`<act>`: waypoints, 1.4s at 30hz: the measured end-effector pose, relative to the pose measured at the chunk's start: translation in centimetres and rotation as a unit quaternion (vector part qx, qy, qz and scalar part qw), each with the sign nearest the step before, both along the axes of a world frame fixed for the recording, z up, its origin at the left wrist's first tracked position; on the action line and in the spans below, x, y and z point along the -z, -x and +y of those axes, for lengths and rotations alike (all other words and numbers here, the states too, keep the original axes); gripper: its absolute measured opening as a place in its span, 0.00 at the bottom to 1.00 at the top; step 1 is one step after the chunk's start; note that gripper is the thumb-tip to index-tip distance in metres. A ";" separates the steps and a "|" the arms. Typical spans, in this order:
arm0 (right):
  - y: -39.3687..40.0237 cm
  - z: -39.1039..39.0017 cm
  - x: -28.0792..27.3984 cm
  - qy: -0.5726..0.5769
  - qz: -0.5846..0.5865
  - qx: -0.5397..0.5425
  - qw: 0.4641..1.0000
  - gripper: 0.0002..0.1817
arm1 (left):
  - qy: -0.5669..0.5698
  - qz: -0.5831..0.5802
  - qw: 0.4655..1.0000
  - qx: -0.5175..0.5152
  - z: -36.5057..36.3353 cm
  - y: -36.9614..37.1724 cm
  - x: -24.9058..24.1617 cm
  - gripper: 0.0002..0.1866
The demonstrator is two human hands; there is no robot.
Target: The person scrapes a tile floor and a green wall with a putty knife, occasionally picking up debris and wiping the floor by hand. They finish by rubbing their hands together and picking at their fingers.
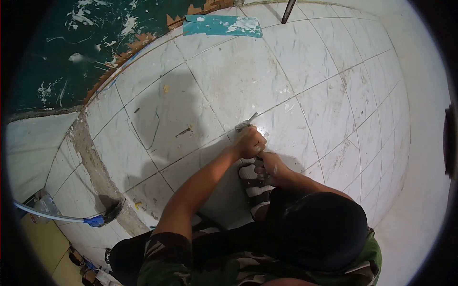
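Note:
My left hand (pixel 250 142) is closed in a fist low over the white tiled floor (pixel 248 62). Just beyond its knuckles, a small crumpled grey piece (pixel 243 126) with a thin strip sticking out shows against the tiles. Close beside it, my right hand (pixel 273 168) has its fingers curled tightly, the two fists nearly meeting. What the fingers grip is mostly hidden, and I cannot tell its kind. Directly under the hands is a foot in a brown-and-white striped sandal (pixel 255 186).
A teal strip (pixel 222 26) lies near a paint-splashed dark green surface (pixel 62 57). At left, a rough channel (pixel 93 155) runs through the tiles to a dark hole (pixel 113 209), by a pale hose with a blue-wrapped end (pixel 93 221). A dark rod (pixel 288 12) stands at the top.

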State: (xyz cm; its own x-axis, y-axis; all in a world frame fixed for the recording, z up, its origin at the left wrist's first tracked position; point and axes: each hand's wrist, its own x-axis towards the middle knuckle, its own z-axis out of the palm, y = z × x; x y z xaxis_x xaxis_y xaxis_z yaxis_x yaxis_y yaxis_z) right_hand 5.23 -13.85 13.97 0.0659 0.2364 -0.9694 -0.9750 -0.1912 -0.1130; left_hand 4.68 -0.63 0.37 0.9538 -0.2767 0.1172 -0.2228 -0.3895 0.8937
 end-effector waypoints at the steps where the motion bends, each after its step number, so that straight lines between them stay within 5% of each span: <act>1: -0.1 -0.2 0.4 0.002 0.002 0.003 1.000 0.16 | 0.033 -0.029 0.999 0.016 -0.9 0.0 0.6 0.15; 3: -0.3 -0.5 1.9 -0.011 -0.060 0.013 0.998 0.14 | 0.032 -0.079 0.996 -0.026 -0.8 -1.0 1.2 0.15; 6: -3.9 0.8 4.0 -0.070 -0.028 0.066 0.995 0.16 | 0.021 -0.007 1.000 -0.005 2.0 -4.8 0.6 0.17; 11: -1.4 0.2 0.0 -0.025 -0.027 -0.005 0.999 0.18 | 0.057 0.085 0.992 0.072 0.4 -2.0 0.1 0.15; 13: -1.3 -0.4 1.1 -0.019 0.045 0.027 0.998 0.17 | 0.037 0.013 0.999 0.038 -0.5 -1.0 -0.2 0.16; 16: -2.0 -0.1 2.6 -0.039 -0.046 0.047 0.997 0.17 | 0.018 0.003 0.999 0.031 0.4 -3.6 0.6 0.16; 21: -3.5 -1.1 2.7 -0.109 0.019 0.065 0.992 0.11 | 0.031 0.011 0.999 0.036 0.7 -4.3 -0.3 0.14; 23: -1.7 -1.6 1.5 -0.063 -0.024 -0.025 0.997 0.16 | 0.010 -0.055 0.998 0.006 -0.5 -2.1 -0.1 0.12; 28: 0.5 -6.0 3.6 -0.087 -0.057 -0.060 0.993 0.15 | 0.012 -0.019 0.999 0.027 -2.4 0.0 -3.2 0.08; 30: 1.0 -6.7 3.6 -0.049 -0.192 -0.100 0.975 0.17 | 0.074 -0.079 0.992 -0.066 -3.3 0.4 -4.9 0.04; 33: -1.0 -8.0 2.5 -0.046 -0.227 -0.107 0.967 0.18 | 0.063 -0.207 0.966 -0.139 -2.8 1.3 -5.8 0.09; 35: -2.5 -8.3 2.0 0.015 -0.319 -0.152 0.935 0.21 | 0.017 -0.216 0.964 -0.154 -1.6 2.2 -5.1 0.10; 37: -3.7 -9.0 2.5 0.099 -0.528 -0.272 0.799 0.20 | -0.103 -0.110 0.955 -0.254 -0.7 3.1 -3.9 0.09; 42: -5.1 -9.1 2.2 0.208 -0.561 -0.334 0.728 0.18 | -0.200 -0.084 0.937 -0.273 0.3 4.2 -2.6 0.11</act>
State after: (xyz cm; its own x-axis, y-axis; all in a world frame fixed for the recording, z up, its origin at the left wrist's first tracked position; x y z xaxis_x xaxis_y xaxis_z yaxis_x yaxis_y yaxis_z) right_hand 10.28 -22.91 11.79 0.8772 0.2803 -0.3898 0.0129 -0.8254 -0.5645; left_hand 0.47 -0.34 3.02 0.9435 0.1930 0.2694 -0.0177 -0.7824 0.6225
